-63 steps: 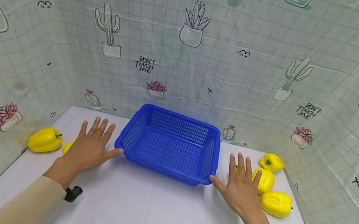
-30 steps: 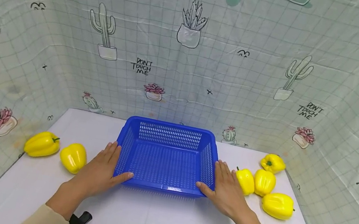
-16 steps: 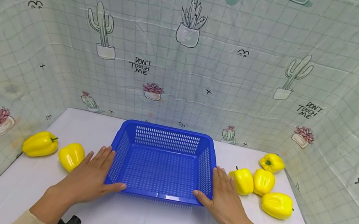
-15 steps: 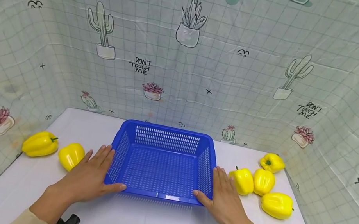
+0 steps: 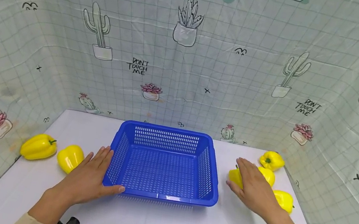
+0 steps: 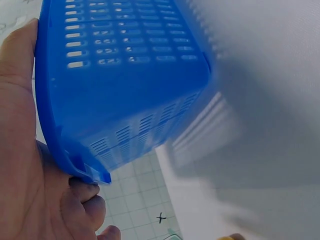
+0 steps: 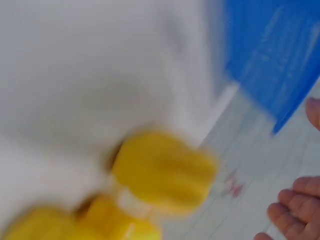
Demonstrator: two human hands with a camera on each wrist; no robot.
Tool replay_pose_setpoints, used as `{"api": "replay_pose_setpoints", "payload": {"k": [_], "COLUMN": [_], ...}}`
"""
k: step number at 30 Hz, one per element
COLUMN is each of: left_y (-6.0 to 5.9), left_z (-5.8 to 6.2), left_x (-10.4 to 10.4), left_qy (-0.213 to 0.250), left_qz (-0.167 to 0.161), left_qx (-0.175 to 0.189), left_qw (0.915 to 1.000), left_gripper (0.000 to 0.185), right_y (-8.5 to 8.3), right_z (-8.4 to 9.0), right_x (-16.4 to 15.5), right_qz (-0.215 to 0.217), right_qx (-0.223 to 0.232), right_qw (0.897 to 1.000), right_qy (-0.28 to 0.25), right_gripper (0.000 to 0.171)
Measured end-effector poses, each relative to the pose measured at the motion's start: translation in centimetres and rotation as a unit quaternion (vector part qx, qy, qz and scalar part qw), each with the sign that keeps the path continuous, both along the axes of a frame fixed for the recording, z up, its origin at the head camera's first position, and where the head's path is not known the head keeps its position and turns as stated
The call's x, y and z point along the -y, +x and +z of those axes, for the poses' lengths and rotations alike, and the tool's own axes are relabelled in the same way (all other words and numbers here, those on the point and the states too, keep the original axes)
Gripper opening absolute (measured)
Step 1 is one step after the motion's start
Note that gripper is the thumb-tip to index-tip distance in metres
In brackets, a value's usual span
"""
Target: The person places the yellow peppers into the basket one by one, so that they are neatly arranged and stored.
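Observation:
A blue plastic basket [image 5: 165,197] with slotted walls stands in the middle of the white table, nothing inside it. My left hand [image 5: 83,177] rests at its near left corner, fingers straight along the left side and thumb on the front rim; in the left wrist view the palm faces the rim. My right hand [image 5: 257,190] is off the basket, over the yellow bell peppers on the right. It partly covers the nearest bell pepper [image 5: 235,177]; whether it touches that one I cannot tell. In the right wrist view its fingers [image 7: 290,212] hold nothing, and the peppers are blurred.
Behind the right hand lie more yellow bell peppers, one [image 5: 272,160] near the table's far right corner and one [image 5: 284,201] near its right edge. Two others, a far-left pepper [image 5: 39,147] and a second pepper [image 5: 70,158], lie left. A patterned curtain [image 5: 187,65] surrounds the table.
Both hands came down to the basket, which straightened and slid nearer to me. Since then my right hand has left its right side and moved right over the peppers; my left hand has stayed.

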State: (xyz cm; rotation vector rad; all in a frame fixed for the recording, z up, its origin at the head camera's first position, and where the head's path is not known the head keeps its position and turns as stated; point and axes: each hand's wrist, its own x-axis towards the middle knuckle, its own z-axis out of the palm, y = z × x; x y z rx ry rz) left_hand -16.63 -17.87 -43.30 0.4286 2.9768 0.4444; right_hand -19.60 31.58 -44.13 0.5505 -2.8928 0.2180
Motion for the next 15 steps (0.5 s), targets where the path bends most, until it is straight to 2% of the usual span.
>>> {"api": "replay_pose_setpoints", "payload": {"k": [3,7,11,15], "left_y": [0.1,0.2,0.1,0.1], "left_z": [-0.1,-0.2,-0.2,-0.2], "left_x": [0.1,0.3,0.3,0.1], "left_qy": [-0.002,-0.002,0.004,0.009], "left_qz": [0.003,0.006,0.004,0.001], "left_qx": [0.002,-0.001,-0.005,-0.001], "left_qw": [1.0000,1.0000,1.0000,1.0000], "left_gripper": [0.127,0.127,0.124,0.125], "right_y": [-1.0,-2.1,-3.2,-3.8], "right_z": [0.1,-0.1,-0.8,-1.7], "right_x": [-2.6,-4.9,-6.0,-6.5], "right_qz": [0.035,0.074,0.084,0.092], "right_qx": [-0.034,-0.035,-0.015,0.000], "right_qw": [0.996,0.985,0.978,0.975], "right_qy": [0.075,0.152,0.189,0.201], "right_gripper": [0.087,0.095,0.094,0.093]}}
